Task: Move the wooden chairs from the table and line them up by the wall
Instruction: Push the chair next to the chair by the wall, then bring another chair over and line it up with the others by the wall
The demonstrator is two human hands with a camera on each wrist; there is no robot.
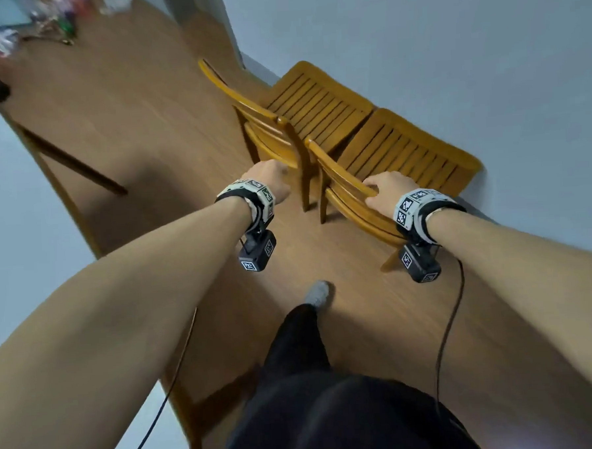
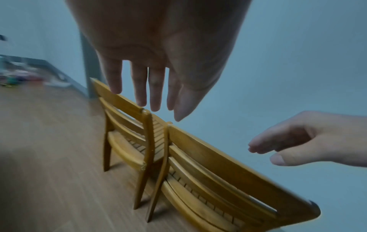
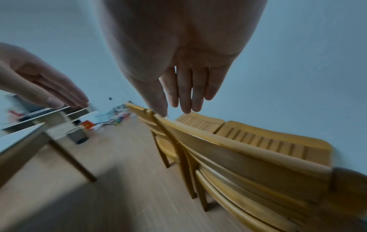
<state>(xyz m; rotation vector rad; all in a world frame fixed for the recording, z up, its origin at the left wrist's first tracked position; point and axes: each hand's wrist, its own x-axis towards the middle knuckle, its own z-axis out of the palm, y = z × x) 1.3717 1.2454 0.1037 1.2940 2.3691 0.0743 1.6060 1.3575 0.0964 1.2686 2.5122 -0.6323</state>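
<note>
Two wooden chairs stand side by side on the floor, their slatted seats turned to the wall: the far chair (image 1: 315, 99) (image 2: 127, 119) (image 3: 198, 122) and the near chair (image 1: 404, 150) (image 2: 218, 164) (image 3: 248, 157). My right hand (image 1: 385, 188) (image 2: 298, 141) (image 3: 184, 91) hovers just over the near chair's top rail, fingers relaxed and holding nothing. My left hand (image 1: 268, 181) (image 2: 155, 87) (image 3: 39, 83) hangs in the air with straight fingers, in front of the gap between the two backrests, touching neither chair.
A pale-topped table (image 1: 12, 205) (image 3: 20, 141) with wooden legs stands to the left, across a strip of wood floor. Blurred clutter (image 1: 20, 32) lies on the floor far ahead. The pale wall (image 1: 449, 44) runs along the right. My socked foot (image 1: 318, 291) is near the chair legs.
</note>
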